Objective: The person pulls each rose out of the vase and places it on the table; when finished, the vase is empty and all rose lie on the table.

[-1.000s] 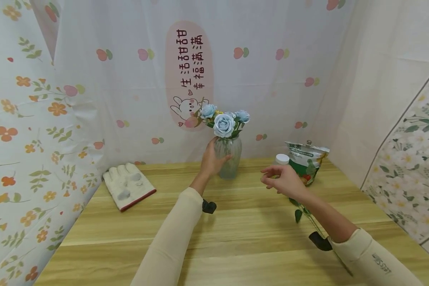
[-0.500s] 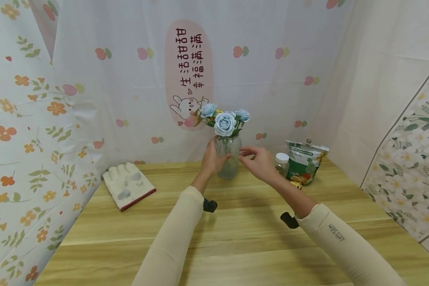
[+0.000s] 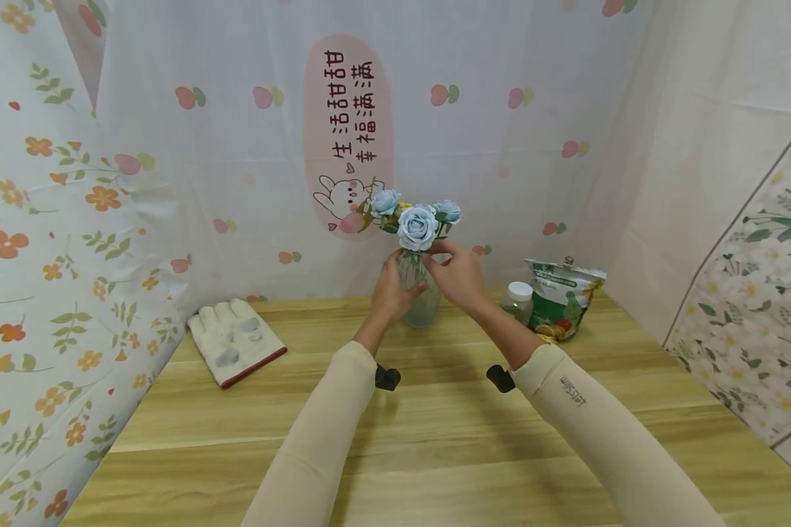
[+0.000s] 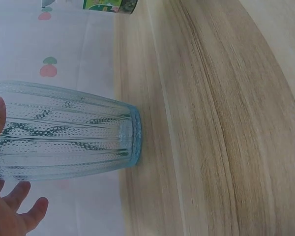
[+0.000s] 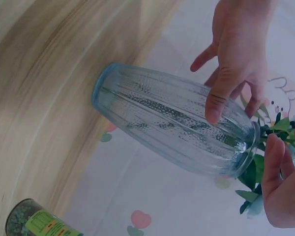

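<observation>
Glass vase (image 3: 422,310): stands upright on the worktop (image 3: 422,454), long axis vertical. Left hand (image 3: 390,291): grips the vase's left side, thumb across the front. Blue roses (image 3: 417,228): project upward from the vase mouth. Right hand (image 3: 459,277): opposite, at the right of the rim, nearer to the blooms; fingertips beside the foliage (image 5: 258,168); whether they pinch anything cannot be told.

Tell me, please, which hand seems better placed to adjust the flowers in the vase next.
Probably the right hand: it is by the flowers at the mouth of the vase, while the left hand holds its side.
</observation>
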`<state>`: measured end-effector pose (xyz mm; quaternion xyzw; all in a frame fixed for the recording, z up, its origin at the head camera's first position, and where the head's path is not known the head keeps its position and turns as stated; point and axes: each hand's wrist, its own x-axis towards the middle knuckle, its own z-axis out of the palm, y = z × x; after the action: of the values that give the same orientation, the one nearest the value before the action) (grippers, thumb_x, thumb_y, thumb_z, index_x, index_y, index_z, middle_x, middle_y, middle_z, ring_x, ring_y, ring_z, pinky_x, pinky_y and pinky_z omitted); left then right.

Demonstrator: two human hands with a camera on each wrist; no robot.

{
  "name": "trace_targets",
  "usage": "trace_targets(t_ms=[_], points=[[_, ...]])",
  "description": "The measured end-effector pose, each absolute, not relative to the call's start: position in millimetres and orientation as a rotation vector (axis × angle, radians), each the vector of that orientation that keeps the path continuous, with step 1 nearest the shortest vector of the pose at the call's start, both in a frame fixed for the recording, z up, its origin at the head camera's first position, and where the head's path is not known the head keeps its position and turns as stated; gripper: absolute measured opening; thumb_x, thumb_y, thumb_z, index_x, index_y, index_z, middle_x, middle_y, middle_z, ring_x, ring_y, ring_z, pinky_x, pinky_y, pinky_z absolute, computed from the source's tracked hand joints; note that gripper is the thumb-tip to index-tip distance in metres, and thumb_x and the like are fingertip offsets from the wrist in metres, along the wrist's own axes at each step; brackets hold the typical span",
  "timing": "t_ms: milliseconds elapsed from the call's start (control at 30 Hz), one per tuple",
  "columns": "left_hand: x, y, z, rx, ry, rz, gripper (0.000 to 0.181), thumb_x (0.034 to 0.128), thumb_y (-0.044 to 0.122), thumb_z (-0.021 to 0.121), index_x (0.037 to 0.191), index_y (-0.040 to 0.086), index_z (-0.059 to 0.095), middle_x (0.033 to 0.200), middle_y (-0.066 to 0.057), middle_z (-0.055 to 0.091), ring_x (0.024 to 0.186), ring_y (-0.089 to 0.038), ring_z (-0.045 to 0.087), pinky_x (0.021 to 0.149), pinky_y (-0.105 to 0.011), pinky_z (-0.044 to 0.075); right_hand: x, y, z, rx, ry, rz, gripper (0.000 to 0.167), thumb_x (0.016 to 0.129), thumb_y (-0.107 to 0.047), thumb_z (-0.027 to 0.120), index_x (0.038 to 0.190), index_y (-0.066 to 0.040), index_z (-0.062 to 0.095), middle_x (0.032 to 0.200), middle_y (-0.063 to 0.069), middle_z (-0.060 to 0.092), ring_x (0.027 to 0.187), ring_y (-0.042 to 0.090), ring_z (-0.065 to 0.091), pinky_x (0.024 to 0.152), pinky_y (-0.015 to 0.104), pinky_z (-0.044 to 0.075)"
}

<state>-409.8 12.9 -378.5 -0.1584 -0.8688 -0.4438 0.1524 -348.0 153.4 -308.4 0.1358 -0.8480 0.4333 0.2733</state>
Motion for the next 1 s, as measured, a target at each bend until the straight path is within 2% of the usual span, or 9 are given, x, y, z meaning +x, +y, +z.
trace_targets(t_ms=[200, 367, 667, 833, 1000], points=[[-412.9, 12.8, -379.5, -0.504, -2.474, -1.255, 0.089, 0.0858, 0.035, 0.078, 0.153, 0.011, 0.024, 0.151, -0.019, 0.037, 0.138, -0.035, 0.040, 0.109, -0.049, 0.037, -355.4, 150.9, -307.8, 0.395, -2.266, 1.206, 0.026, 0.094, -0.016, 0.069, 0.117, -0.005, 0.072, 0.111, 0.013, 0.072, 0.075, 0.027, 0.067, 0.062, 0.034, 0.053], [-413.9, 18.1, -383.2, -0.536, -2.468, -1.290, 0.099, 0.0823, 0.041, 0.080, 0.154, 0.009, 0.019, 0.153, -0.021, 0.030, 0.139, -0.036, 0.038, 0.109, -0.049, 0.037, -360.5, 149.5, -314.2, 0.392, -2.219, 1.286, 0.026, 0.092, -0.011, 0.070, 0.117, -0.001, 0.071, 0.112, 0.015, 0.071, 0.086, 0.031, 0.067, 0.072, 0.038, 0.054], [-416.3, 19.1, -387.4, -0.478, -2.467, -1.258, 0.106, 0.0814, 0.044, 0.080, 0.155, 0.011, 0.013, 0.153, -0.022, 0.031, 0.133, -0.038, 0.046, 0.102, -0.051, 0.044, -374.2, 140.8, -322.5, 0.376, -2.097, 1.378, 0.020, 0.091, -0.004, 0.067, 0.109, -0.001, 0.074, 0.106, 0.014, 0.072, 0.071, 0.022, 0.066, 0.060, 0.024, 0.051], [-417.6, 16.6, -387.5, -0.478, -2.447, -1.264, 0.102, 0.0830, 0.039, 0.080, 0.155, 0.008, 0.014, 0.155, -0.020, 0.031, 0.137, -0.035, 0.042, 0.106, -0.049, 0.041, -379.3, 137.0, -324.2, 0.374, -2.129, 1.360, 0.027, 0.089, 0.002, 0.059, 0.112, -0.001, 0.074, 0.107, 0.014, 0.072, 0.069, 0.022, 0.064, 0.057, 0.025, 0.048], [-416.6, 16.3, -386.0, -0.509, -2.440, -1.265, 0.100, 0.0837, 0.038, 0.079, 0.154, 0.007, 0.016, 0.154, -0.021, 0.032, 0.137, -0.036, 0.042, 0.105, -0.049, 0.042, -383.1, 138.0, -326.2, 0.385, -2.120, 1.355, 0.023, 0.089, 0.001, 0.064, 0.110, -0.001, 0.074, 0.107, 0.014, 0.072, 0.075, 0.026, 0.067, 0.064, 0.030, 0.053]])
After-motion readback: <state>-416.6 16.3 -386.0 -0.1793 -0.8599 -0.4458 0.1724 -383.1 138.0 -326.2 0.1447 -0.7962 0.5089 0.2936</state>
